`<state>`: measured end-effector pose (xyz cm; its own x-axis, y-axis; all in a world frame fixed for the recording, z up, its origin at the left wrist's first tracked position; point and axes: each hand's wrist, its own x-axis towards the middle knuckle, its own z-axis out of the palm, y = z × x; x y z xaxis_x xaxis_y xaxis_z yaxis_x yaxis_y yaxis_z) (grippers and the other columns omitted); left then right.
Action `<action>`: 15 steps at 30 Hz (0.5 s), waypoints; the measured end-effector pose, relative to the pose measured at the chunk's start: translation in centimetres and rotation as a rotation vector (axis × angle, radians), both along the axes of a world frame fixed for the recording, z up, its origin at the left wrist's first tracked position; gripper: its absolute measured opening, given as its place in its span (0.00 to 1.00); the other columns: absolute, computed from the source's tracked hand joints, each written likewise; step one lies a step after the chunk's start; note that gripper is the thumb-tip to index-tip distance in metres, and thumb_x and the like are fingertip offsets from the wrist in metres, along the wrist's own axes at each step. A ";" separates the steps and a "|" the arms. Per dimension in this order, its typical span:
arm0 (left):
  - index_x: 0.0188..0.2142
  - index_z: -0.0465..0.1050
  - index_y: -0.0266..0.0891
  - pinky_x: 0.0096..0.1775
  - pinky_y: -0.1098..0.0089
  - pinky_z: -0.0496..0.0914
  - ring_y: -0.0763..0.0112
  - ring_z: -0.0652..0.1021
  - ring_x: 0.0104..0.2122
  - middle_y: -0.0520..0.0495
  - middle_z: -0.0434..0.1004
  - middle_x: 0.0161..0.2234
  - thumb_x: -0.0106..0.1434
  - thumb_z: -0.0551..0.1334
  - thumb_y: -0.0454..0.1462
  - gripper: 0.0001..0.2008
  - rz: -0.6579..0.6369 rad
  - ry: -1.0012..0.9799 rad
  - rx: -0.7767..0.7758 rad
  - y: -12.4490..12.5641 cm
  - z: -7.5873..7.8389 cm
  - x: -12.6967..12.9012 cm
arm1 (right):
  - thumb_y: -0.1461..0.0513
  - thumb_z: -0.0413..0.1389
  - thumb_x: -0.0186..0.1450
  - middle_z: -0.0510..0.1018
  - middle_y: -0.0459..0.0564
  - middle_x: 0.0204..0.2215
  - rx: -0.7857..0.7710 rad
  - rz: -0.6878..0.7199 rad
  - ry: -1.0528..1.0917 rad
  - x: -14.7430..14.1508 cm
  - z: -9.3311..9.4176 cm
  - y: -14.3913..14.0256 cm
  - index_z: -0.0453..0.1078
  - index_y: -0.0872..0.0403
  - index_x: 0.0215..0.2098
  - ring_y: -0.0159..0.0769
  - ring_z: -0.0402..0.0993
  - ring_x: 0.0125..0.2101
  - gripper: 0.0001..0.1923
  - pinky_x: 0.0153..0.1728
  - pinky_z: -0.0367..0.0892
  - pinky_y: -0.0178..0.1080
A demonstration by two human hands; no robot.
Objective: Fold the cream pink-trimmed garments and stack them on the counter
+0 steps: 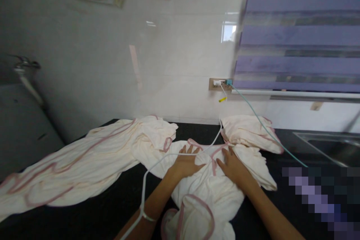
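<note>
Black worktop (107, 210), one in all, carries three masses of cream, pink-edged cloth; where they overlap, whether they are separate pieces cannot be told. The largest, the long cloth (84, 172), trails in loose folds from the back edge along the left edge and out of view. One middle garment (208, 187) lies between the back and front edges. Its neck part, nearer the back edge, looks fairly well spread; towards the front edge it is bunched, so the smoothing seems only partly done, with that lower part left. One folded-over bundle (249, 129) rests by the back edge, right of the middle, and one sink (309, 137) is set into the right end.

Two hands lie palm down on the garment's upper part: the left hand (187, 163) open with fingers spread, the right hand (230, 163) open with fingers slightly bent, neither visibly gripping.

Two cords, a white cord (144, 191) passing across the left hand and a green cord (254, 110) crossing the bundle, run from one wall socket (210, 84). One yellow tag (222, 100) hangs below it.
</note>
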<state>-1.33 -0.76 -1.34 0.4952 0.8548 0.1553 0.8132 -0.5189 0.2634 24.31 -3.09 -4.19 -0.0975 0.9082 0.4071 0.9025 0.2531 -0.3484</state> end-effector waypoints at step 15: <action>0.68 0.61 0.36 0.70 0.58 0.56 0.62 0.61 0.70 0.38 0.62 0.70 0.76 0.48 0.42 0.25 -0.194 -0.299 0.239 -1.9 2.0 2.9 | 0.56 0.48 0.71 0.75 0.72 0.56 0.129 -0.096 0.120 2.5 1.1 0.9 0.61 0.64 0.62 0.54 0.71 0.59 0.26 0.61 0.64 0.53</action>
